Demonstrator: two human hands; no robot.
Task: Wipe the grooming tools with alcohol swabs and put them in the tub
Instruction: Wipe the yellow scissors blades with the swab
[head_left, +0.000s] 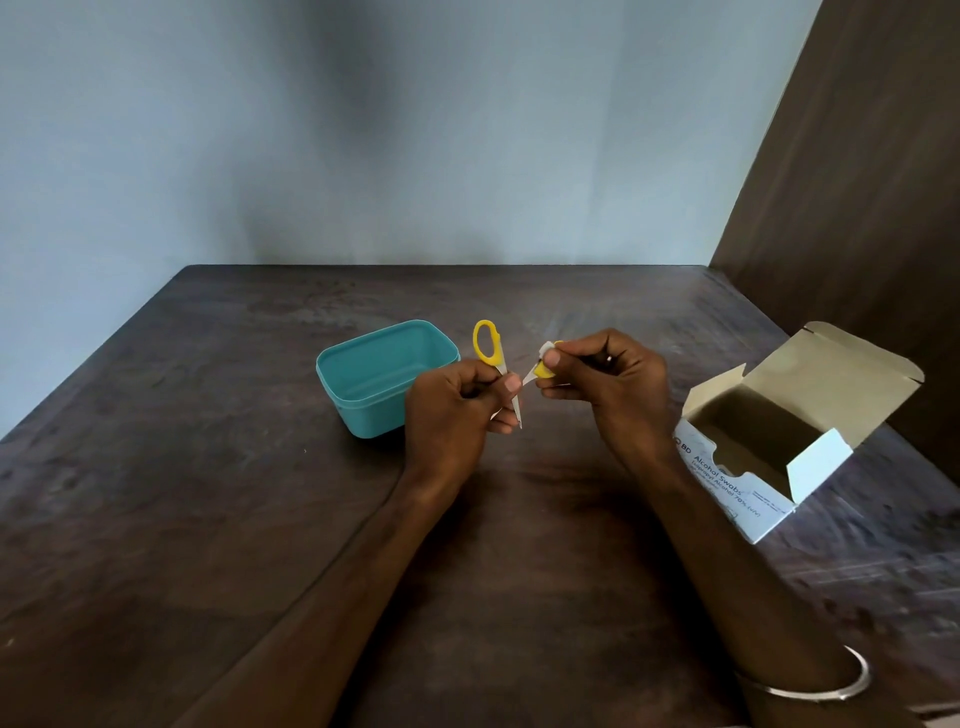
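Note:
Small scissors with yellow handles (487, 343) are held above the dark table, spread apart, one handle loop up and one thin blade pointing down. My left hand (452, 415) grips them around the middle. My right hand (613, 384) pinches a white alcohol swab (545, 350) against the other yellow handle, just right of my left thumb. The teal tub (363, 415) stands open and empty on the table, directly behind and left of my left hand.
An opened white cardboard box of alcohol swabs (769, 447) lies at the right with its flaps up. The dark wooden table (208, 519) meets a pale wall at the back and a brown panel (857, 182) on the right. A metal bangle (831, 688) circles my right wrist.

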